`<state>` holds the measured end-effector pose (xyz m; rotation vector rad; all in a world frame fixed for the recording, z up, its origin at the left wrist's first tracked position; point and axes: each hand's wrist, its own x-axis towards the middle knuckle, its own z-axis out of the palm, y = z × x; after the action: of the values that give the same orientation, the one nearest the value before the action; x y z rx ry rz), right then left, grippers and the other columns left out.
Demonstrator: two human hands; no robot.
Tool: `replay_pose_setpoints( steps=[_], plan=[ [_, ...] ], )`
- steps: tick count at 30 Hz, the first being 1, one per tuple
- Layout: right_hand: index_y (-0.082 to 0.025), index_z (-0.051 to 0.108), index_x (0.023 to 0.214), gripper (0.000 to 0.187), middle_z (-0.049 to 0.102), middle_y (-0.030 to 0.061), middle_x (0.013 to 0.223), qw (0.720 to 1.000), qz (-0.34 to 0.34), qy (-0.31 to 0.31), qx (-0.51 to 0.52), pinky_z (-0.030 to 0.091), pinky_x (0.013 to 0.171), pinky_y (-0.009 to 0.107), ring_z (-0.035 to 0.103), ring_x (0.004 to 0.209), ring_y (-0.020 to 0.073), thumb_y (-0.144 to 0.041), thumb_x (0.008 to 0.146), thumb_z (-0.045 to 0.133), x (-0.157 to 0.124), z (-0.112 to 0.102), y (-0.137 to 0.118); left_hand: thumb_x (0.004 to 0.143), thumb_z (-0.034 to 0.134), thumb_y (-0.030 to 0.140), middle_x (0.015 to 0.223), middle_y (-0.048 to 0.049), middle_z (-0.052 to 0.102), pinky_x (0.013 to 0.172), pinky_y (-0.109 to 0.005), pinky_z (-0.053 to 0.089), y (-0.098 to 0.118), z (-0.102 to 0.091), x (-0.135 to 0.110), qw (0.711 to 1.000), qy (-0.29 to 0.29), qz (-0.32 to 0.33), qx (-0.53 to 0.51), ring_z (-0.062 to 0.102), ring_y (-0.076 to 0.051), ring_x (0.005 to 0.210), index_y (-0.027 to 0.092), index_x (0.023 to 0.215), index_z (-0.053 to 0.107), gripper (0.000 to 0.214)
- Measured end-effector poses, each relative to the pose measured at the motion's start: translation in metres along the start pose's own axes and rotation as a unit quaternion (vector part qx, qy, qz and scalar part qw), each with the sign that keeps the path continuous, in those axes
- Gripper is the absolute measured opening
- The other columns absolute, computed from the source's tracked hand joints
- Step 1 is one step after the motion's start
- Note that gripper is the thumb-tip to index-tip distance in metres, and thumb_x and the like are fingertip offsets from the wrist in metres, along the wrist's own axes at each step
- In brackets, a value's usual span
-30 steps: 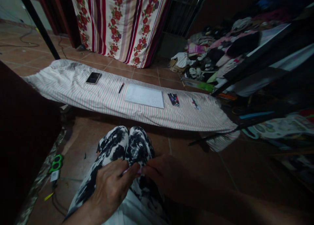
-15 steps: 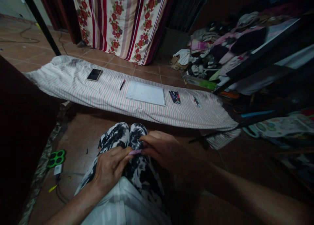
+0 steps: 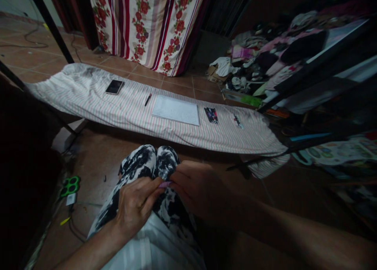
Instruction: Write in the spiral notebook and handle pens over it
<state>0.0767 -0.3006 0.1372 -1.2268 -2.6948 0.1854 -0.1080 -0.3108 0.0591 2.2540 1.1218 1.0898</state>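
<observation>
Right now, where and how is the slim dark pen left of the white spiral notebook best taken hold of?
Probably by the middle of its barrel, from above, near side: the slim dark pen lies flat on the white striped cloth, long sides exposed, so a pinch across them should work. The left hand pinches a small pink piece.

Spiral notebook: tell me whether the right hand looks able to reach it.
Probably yes: nothing visible blocks the way from the right hand to the notebook, though that hand holds a pink item.
</observation>
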Motion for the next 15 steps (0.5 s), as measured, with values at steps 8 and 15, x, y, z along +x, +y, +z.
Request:
replay_pose_setpoints(
  steps=[8,15],
  plan=[
    [-0.018,0.048,0.057,0.045,0.038,-0.0056,0.045,0.938,0.199,-0.113,0.260,0.023,0.039,0.022,0.036,0.039,0.0084,-0.028,0.093,0.022,0.009,0.012,0.001,0.087,0.048,0.027,0.059,0.0005,0.057,0.052,-0.019,0.039,-0.002,-0.002,0.008,0.999,-0.008,0.004,0.037,0.053,-0.010,0.055,0.018,0.093,0.066,0.022],
    [-0.018,0.057,0.086,0.015,0.057,0.0030,0.082,0.994,0.059,-0.031,0.085,0.036,0.066,0.028,0.049,0.076,0.0161,-0.027,0.088,0.045,0.014,-0.012,0.010,0.086,0.048,0.031,0.072,-0.0017,0.067,0.059,-0.020,0.047,-0.006,-0.003,0.016,0.986,-0.031,-0.123,-0.110,0.061,-0.013,0.065,0.019,0.093,0.068,0.025]
  ],
)
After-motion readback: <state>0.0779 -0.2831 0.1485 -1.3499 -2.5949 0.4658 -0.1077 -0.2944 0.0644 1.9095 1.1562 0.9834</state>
